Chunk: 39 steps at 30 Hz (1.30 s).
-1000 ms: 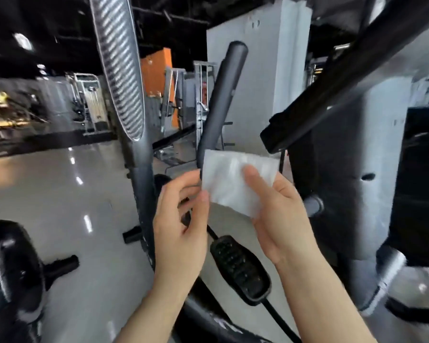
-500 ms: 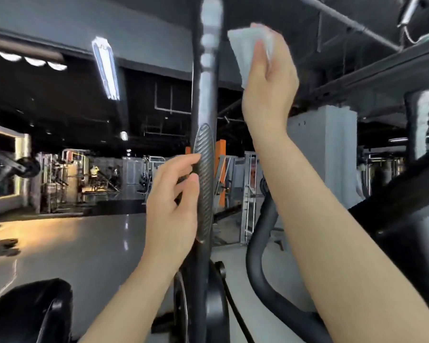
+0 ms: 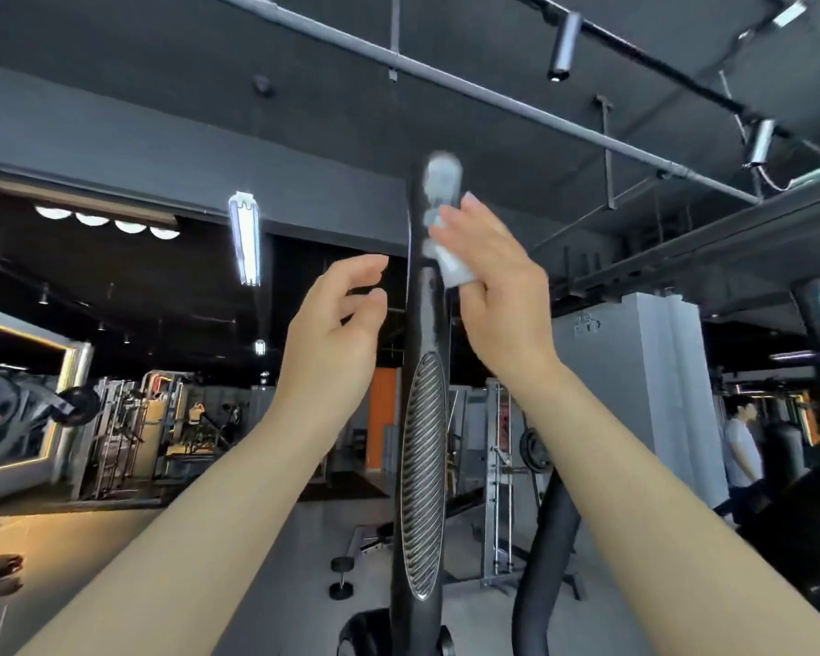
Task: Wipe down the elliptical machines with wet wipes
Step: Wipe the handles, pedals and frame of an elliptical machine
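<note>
just the one camera here, worn on the person's head, wide-angle so the edges bend. it's tipped up more than down, taking in the ceiling pipe [image 3: 446,78] and a tube light [image 3: 245,239]. very close to the elliptical handlebar [image 3: 424,419], which runs up the middle at arm's reach, with the gym floor far behind. no second view to overlap with

Dim gym lit by a glaring ceiling tube light [image 3: 245,239]; wide-angle edges bend, hands slightly motion-blurred.

Right hand [image 3: 498,277] presses white wipe [image 3: 453,265] against upright black handlebar [image 3: 422,324]; left hand [image 3: 337,333] hovers beside it.
</note>
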### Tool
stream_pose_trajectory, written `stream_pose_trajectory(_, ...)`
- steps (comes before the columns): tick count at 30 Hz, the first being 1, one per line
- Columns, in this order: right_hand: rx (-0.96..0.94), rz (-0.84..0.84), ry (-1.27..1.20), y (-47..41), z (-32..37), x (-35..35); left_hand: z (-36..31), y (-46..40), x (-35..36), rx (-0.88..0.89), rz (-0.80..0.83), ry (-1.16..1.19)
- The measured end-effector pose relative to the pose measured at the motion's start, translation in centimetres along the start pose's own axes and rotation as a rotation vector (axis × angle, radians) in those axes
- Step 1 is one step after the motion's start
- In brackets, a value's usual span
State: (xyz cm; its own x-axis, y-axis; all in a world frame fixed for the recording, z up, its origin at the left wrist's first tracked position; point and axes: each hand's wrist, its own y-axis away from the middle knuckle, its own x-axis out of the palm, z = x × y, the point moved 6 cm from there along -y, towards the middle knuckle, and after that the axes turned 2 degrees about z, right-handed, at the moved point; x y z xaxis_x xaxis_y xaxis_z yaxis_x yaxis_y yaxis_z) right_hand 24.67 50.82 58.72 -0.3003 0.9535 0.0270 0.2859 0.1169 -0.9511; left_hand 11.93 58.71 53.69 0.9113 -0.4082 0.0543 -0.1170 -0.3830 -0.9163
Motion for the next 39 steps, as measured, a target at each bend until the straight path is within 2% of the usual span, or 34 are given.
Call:
stream_pose_trajectory(2,0.027,-0.141,0.017,-5.1,-0.8,-1.5,-0.1,-0.9,0.7,-0.018,0.027,0.018)
stream_pose_trajectory(3,0.047,-0.137,0.038,-7.7,-1.2,-1.7,-0.1,-1.3,1.2,-0.025,0.051,0.019)
stream_pose_trajectory(4,0.078,-0.080,0.072,-9.9,-1.9,-1.4,-0.1,-1.5,1.8,-0.040,0.077,0.027)
stream_pose_trajectory(6,0.170,0.149,0.104,-12.2,-3.1,0.5,0.3,-1.8,2.6,-0.096,0.115,0.055)
stream_pose_trajectory(8,0.180,0.291,0.080,-11.5,-3.4,2.3,0.5,-1.9,2.9,-0.149,0.137,0.080)
stream_pose_trajectory(13,0.033,0.196,0.060,-8.6,-3.0,1.8,0.1,-1.4,2.4,-0.205,0.211,0.210)
stream_pose_trajectory(17,-0.073,0.238,0.060,-3.8,-2.6,2.2,0.3,-1.0,2.0,-0.230,0.229,0.205)
stream_pose_trajectory(19,-0.067,0.232,0.019,-1.7,-2.3,2.4,0.3,-1.0,2.0,-0.232,0.238,0.194)
stream_pose_trajectory(22,0.025,0.023,-0.080,-4.1,-2.1,0.2,0.2,-1.1,2.1,-0.239,0.241,0.192)
stream_pose_trajectory(24,0.202,-0.145,-0.198,-7.3,-2.9,-1.2,0.4,-1.1,2.1,-0.241,0.237,0.200)
stream_pose_trajectory(26,0.415,-0.126,-0.322,-9.2,-4.1,-0.2,0.7,-0.9,2.1,-0.235,0.232,0.211)
stream_pose_trajectory(28,0.503,-0.070,-0.448,-8.6,-4.7,2.1,0.9,-0.7,2.2,-0.223,0.226,0.224)
stream_pose_trajectory(33,0.410,-0.149,-0.536,-3.4,-3.4,2.7,1.5,-0.3,2.1,-0.208,0.172,0.292)
stream_pose_trajectory(36,0.229,-0.043,-0.316,1.0,-2.3,3.8,1.4,-0.2,2.2,-0.209,0.163,0.311)
stream_pose_trajectory(39,0.178,0.093,-0.305,5.9,-1.4,3.9,1.3,0.3,2.2,-0.202,0.182,0.284)
